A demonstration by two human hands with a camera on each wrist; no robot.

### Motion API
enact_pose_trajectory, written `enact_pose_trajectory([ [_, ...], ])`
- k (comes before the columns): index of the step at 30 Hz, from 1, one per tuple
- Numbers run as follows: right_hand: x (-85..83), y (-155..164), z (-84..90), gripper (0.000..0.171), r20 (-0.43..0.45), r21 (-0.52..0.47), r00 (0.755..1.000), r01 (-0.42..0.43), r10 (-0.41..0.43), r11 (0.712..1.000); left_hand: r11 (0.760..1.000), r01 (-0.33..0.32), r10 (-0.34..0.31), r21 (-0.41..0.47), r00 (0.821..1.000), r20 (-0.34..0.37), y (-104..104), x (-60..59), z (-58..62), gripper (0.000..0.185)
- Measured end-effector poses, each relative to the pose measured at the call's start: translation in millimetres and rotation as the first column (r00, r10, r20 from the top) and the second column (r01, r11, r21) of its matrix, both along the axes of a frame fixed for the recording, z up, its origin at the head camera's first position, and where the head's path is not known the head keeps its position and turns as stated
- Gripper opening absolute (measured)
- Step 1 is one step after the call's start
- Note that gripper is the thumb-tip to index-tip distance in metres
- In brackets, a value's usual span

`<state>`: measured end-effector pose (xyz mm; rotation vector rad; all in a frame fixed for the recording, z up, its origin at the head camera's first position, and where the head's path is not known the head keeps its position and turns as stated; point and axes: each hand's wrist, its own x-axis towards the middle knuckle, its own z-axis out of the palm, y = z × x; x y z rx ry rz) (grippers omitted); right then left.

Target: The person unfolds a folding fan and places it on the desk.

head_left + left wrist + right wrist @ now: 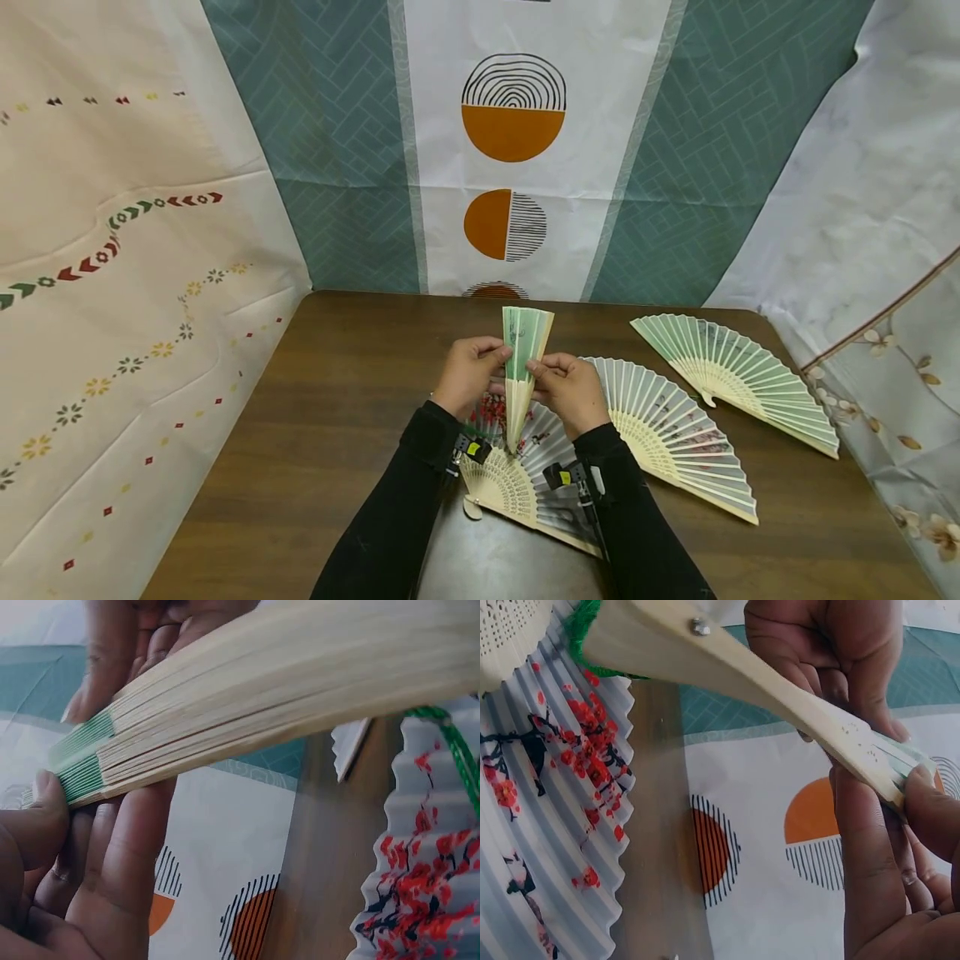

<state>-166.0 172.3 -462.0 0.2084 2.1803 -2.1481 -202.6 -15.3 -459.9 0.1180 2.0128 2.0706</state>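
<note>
A green folding fan (527, 337) with pale wooden ribs stands nearly upright above the table, mostly folded, its narrow end pointing down. My left hand (467, 377) pinches its left edge between thumb and fingers. On the opposite edge my right hand (576, 395) pinches it in the same way. The left wrist view shows the stacked ribs (247, 712) close up, with both hands at the green part. A metal rivet (699, 627) and green cord (581, 634) appear at the fan's narrow end in the right wrist view.
Beneath my hands an opened white fan with red blossoms (553, 457) lies on the brown table (360, 375). Another opened white fan (675, 425) lies to its right, and an opened green fan (738, 371) farther right. Patterned cloth (345, 125) hangs behind the table.
</note>
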Motion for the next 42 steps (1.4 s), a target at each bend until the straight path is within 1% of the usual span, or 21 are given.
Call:
enact_pose_trajectory([
  [2,-0.9,2.0,-0.3,0.024,0.004,-0.02,1.0,0.017,-0.017,1.0,0.999,-0.015,0.015,0.029,1.0,0.011,-1.0,-0.6,-1.0,0.024],
  [4,-2.0,4.1,-0.6,0.022,0.01,-0.05,1.0,0.026,-0.026,0.998,0.999,-0.03,0.029,0.038,1.0,0.009,-2.3,-0.5,-0.8,0.023],
  [7,-3.7,7.4,-0.5,0.017,0.026,-0.137,1.0,0.013,-0.01,0.99,0.998,-0.057,0.058,0.02,0.998,-0.023,-4.2,0.4,1.6,0.023],
  [9,-4.6,9.7,-0.3,0.013,0.035,-0.2,0.999,-0.006,0.013,0.98,0.997,-0.075,0.075,0.015,0.996,-0.038,-5.3,1.1,4.3,0.022],
  [12,-5.1,13.1,-0.3,0.008,0.038,-0.263,0.999,-0.016,0.027,0.965,0.994,-0.099,0.1,0.042,0.995,-0.028,-7.4,1.1,7.2,0.023],
  [15,-5.5,15.4,-0.9,0.006,0.035,-0.273,0.999,0.003,0.007,0.962,0.986,-0.133,0.133,0.101,0.991,0.01,-11.3,-0.6,7.4,0.024],
  [17,-5.3,16.7,-1.5,0.007,0.036,-0.272,0.999,0.027,-0.018,0.962,0.977,-0.16,0.157,0.141,0.987,0.029,-13.8,-2.0,7.2,0.024],
  [19,-5.1,18.3,-2.1,0.01,0.036,-0.274,0.999,0.041,-0.033,0.961,0.97,-0.182,0.178,0.161,0.983,0.038,-16.2,-3.3,6.9,0.024],
  [24,-6.1,20.8,-3.6,0.016,0.035,-0.302,0.998,0.059,-0.05,0.951,0.964,-0.215,0.21,0.157,0.977,0.045,-20.5,-3.7,8.8,0.025],
  [27,-7.0,21.4,-3.8,0.014,0.038,-0.319,0.996,0.087,-0.079,0.944,0.963,-0.226,0.221,0.15,0.974,0.047,-22.6,-2.5,10.4,0.023],
  [28,-7.3,21.8,-3.5,0.013,0.039,-0.323,0.995,0.096,-0.088,0.941,0.96,-0.229,0.224,0.16,0.973,0.048,-23.3,-2.7,10.4,0.022],
  [32,-8.6,23.7,-2.8,0.014,0.043,-0.341,0.989,0.148,-0.142,0.928,0.943,-0.248,0.24,0.222,0.969,0.061,-25.8,-4.5,8.7,0.019],
  [35,-9.9,26.0,-2.7,0.018,0.044,-0.356,0.983,0.183,-0.18,0.916,0.921,-0.268,0.256,0.284,0.963,0.079,-26.5,-6.9,6.5,0.017],
  [38,-11.2,28.0,-2.4,0.018,0.043,-0.37,0.977,0.21,-0.21,0.905,0.9,-0.28,0.264,0.334,0.96,0.093,-26.7,-8.6,5.2,0.017],
  [42,-11.4,29.2,-1.0,0.015,0.047,-0.385,0.969,0.243,-0.244,0.89,0.884,-0.29,0.274,0.366,0.957,0.096,-26.8,-9.1,4.7,0.021],
])
